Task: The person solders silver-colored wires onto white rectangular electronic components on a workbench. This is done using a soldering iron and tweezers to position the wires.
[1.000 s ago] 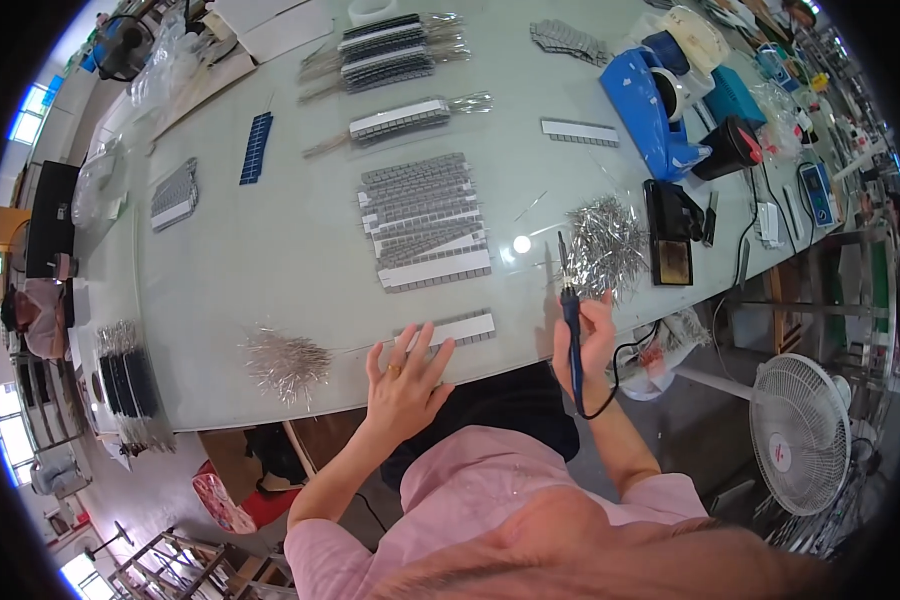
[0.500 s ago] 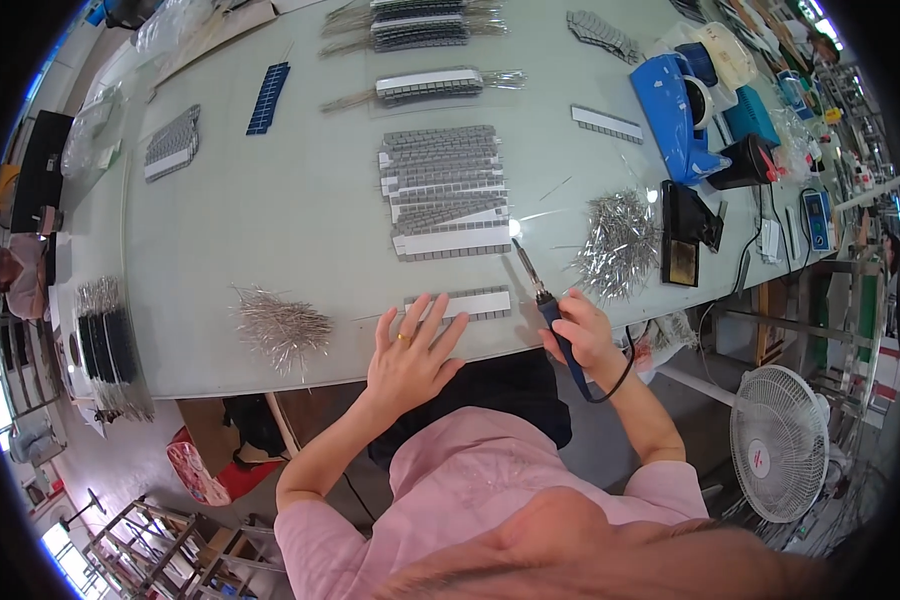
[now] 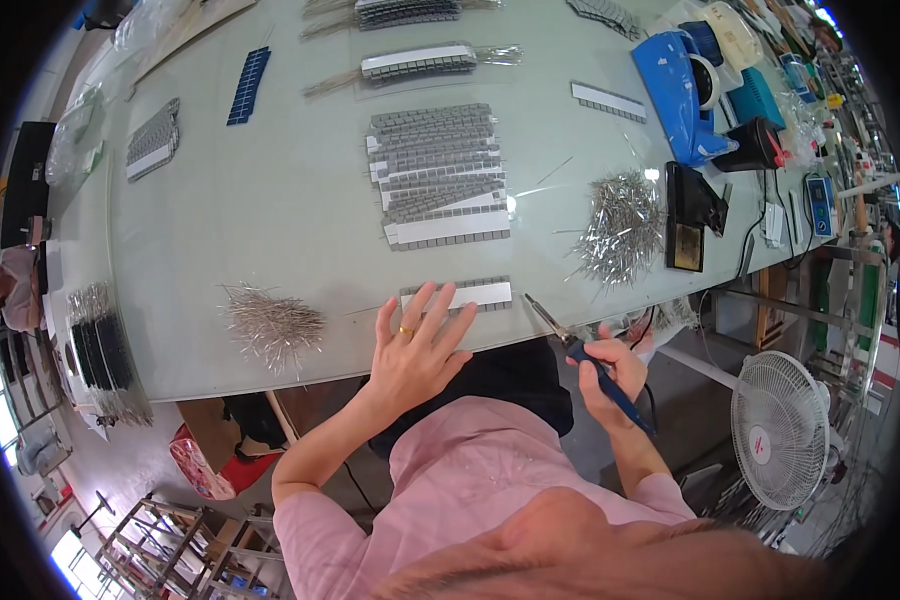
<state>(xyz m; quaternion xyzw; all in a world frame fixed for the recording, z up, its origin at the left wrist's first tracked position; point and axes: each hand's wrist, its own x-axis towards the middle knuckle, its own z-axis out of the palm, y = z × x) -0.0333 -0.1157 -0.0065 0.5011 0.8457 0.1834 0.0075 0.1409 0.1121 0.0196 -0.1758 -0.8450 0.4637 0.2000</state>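
A soldering iron (image 3: 582, 352) is gripped in my right hand (image 3: 615, 382), just off the table's near edge. Its metal tip points up and left, close to the right end of a white strip with grey segmented edges (image 3: 485, 293). My left hand (image 3: 418, 345) lies with fingers spread over the left part of that strip, pressing it to the table. A thin wire sticks out from the strip's left end. Beyond it lies a stack of similar grey-and-white strips (image 3: 445, 232). To the left sits a pile of thin wires (image 3: 273, 325); to the right, a pile of shiny flat wires (image 3: 618, 230).
A blue tape dispenser (image 3: 670, 95) and a black soldering-iron stand (image 3: 686, 240) with a sponge occupy the right side. Wired strip bundles (image 3: 418, 62) lie at the back. Dark bundles (image 3: 102, 345) stand at the left edge. A white fan (image 3: 782, 430) is off the table at right.
The soldering iron in my right hand has swung down and right, its tip moving from the stack's corner to beside the near strip's right end. My left hand stays on the strip.
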